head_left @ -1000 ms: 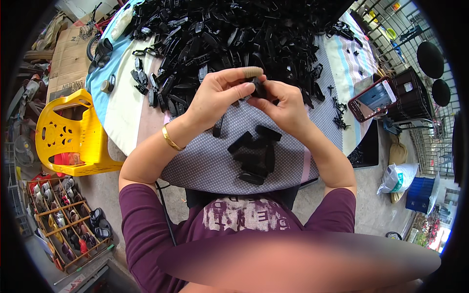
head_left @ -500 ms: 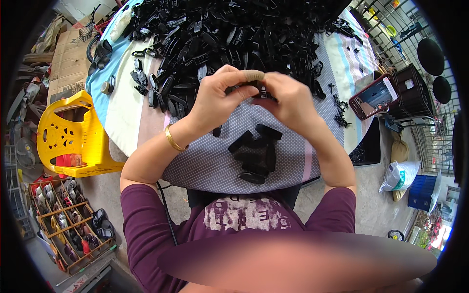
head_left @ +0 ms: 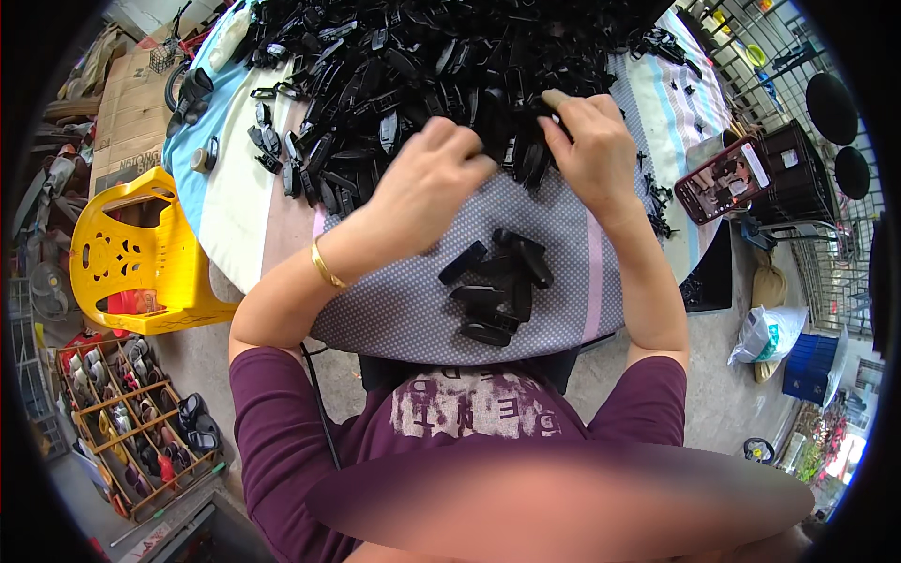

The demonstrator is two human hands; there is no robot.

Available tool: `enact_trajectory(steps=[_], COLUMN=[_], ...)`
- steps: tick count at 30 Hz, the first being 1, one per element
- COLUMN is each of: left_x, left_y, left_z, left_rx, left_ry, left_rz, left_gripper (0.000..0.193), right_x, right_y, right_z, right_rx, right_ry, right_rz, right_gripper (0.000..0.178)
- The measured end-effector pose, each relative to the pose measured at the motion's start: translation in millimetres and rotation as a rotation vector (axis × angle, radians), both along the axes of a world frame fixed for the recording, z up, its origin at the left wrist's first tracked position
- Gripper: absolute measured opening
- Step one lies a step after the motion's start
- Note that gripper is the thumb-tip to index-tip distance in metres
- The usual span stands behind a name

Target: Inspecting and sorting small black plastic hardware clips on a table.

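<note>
A large heap of black plastic clip-like parts [head_left: 404, 70] covers the far side of the cloth-covered round table [head_left: 375, 324]. At the heap's near edge, my right hand [head_left: 596, 155] has its thumb and forefinger apart, with black parts behind the gap. A tan cover wraps one of its fingertips. My left hand [head_left: 432, 183], smeared by motion, hovers over the cloth just short of the heap with curled fingers; whether anything is in them is hidden. Closer to me lies a small group of black oblong pieces [head_left: 486, 298], untouched by either hand.
At the right edge of the table a phone [head_left: 723, 183] stands tilted, near a dark crate [head_left: 798, 178]. A yellow plastic chair [head_left: 141, 258] is at the left, above a wooden shoe rack [head_left: 136, 427]. A small round container [head_left: 202, 158] sits on the left tabletop.
My hands were together over the cloth and have parted. The right moved right and farther out to the heap; the left turned palm down. One piece in the small group lies differently.
</note>
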State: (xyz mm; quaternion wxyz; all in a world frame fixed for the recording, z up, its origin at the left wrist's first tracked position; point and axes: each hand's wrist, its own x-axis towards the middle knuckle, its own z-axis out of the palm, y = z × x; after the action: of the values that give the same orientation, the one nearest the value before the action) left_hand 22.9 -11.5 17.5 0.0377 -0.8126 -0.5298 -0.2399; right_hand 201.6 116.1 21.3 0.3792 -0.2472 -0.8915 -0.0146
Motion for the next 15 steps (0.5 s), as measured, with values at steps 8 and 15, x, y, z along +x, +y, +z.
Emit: enact_trajectory(steps=[8,15], left_x=[-3,-6], left_y=[11,10], left_z=[-8,6], left_rx=[0.132,-0.212], left_ry=[0.100,-0.686], left_rz=[0.080,0.096], left_gripper=[0.020,0.030], right_x=[-5,-11], right_y=[-22,-40], right_z=[0,0], right_rx=[-0.402,-0.391], right_ry=[0.174,0.216], right_rz=[0.365,0.568], right_gripper=[0.021,0.015])
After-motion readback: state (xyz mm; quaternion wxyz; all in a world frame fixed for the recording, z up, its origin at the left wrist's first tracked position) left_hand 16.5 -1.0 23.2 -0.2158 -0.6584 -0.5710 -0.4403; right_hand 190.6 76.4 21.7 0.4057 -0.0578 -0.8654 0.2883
